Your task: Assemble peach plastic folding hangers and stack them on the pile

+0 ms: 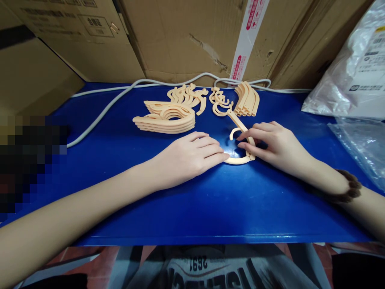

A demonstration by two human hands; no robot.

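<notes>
Our left hand is flat in the middle of the frame, palm down, its fingers close together and their tips on the round end of a tan hanger. Its thumb is hidden, so we cannot tell if it pinches. Our right hand, right of the middle, is bent over the hanger's long bar, with a gap between thumb and finger; we cannot tell how tightly it holds. The hanger lies just right of the middle, between our hands, on the blue table. From the left, we see a brown box in the upper left and a white cord that bends along the back. Near the middle sits a stack of curved tan parts. Behind it are bent bits, then little hooks, then a pile of bars. We have a fuzzy brown band on our right wrist. At the upper right is a white bag, and below it a clear bag.
</notes>
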